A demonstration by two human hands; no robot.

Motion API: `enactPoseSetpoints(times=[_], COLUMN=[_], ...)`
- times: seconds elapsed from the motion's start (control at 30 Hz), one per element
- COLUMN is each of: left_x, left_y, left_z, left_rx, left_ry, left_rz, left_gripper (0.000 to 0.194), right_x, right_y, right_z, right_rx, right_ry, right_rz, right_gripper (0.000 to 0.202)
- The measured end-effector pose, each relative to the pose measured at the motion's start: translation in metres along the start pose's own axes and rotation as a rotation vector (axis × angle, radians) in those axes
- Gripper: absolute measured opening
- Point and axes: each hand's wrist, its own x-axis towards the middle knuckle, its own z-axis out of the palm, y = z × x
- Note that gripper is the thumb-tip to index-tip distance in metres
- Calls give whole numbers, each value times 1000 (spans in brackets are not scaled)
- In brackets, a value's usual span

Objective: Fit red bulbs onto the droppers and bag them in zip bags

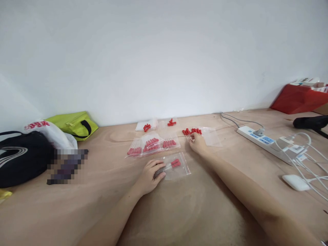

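Note:
My left hand [151, 174] is closed on the left end of a clear zip bag [183, 170] in the middle of the table. A few red-capped clear tubes [176, 163] lie in that bag, their other ends under my fingers. Farther off to the right, my right hand [198, 144] pinches at a row of red-capped tubes [196, 131], fingers bent down; how many it grips is hidden. Beneath that row lies a flat clear bag [213, 137]. Filled zip bags of red-capped tubes [135, 150] sit side by side beyond my left hand.
Near the wall are two small groups of red pieces [147, 127] on clear bags. A white power strip [266, 141] with chargers and cables stands right, by a white adapter [296, 182] and red box [299, 98]. On the left are a black bag [25, 160] and lime-green pouch [74, 124].

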Motion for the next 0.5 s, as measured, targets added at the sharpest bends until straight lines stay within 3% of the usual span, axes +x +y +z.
enactPoseSetpoints(times=[0.17, 0.5], left_x=[0, 0], left_y=[0, 3], left_z=[1, -1], left_rx=[-18, -45], left_ry=[10, -6], left_rz=[4, -6], left_gripper=[26, 24], right_x=[34, 38], right_y=[-11, -11], right_z=[11, 14], right_rx=[-166, -217], right_ry=[-62, -72], right_rz=[179, 275], right_gripper=[27, 40])
